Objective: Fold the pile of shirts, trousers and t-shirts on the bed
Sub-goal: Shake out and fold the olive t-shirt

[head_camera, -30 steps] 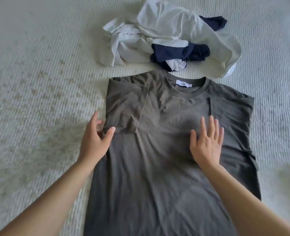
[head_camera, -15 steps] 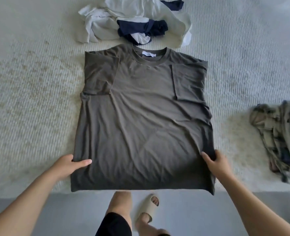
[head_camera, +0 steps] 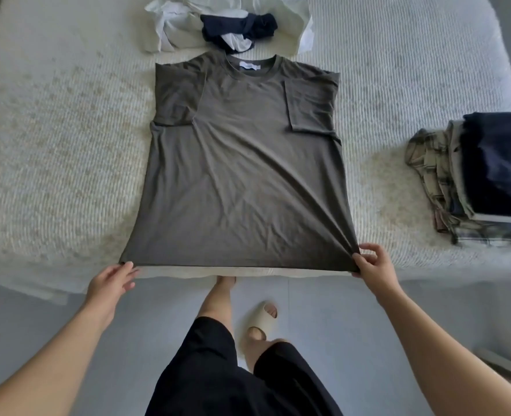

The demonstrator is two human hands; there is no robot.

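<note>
Bottom of the frame first: the person stands at the bed's edge, black shorts and a pale slipper (head_camera: 261, 322) on the grey floor. Just above, both hands are at the hem of the olive t-shirt (head_camera: 242, 163). The right hand (head_camera: 373, 267), lower right of centre, pinches the hem corner between thumb and fingers, and creases fan out from that grip. The left hand (head_camera: 111, 282), lower left, sits at the opposite corner with fingers loosely curled; whether it really grips the cloth or only touches it, I cannot tell.

The t-shirt lies flat in the middle of the frame on the bed (head_camera: 53, 160), collar pointing away, both sleeves already folded inward.

To the right edge, a folded stack (head_camera: 488, 175) of dark and plaid garments. At the top, the unfolded pile (head_camera: 230, 25) of white and navy clothes sits just beyond the collar.

Risks from here, as I judge them: the hem hangs right at the mattress edge, so a loose left grip could drop that corner over the side. Uneven pull would skew the fold and undo those sleeves. Carrying the hem too far forward could drag it into the pile.
</note>
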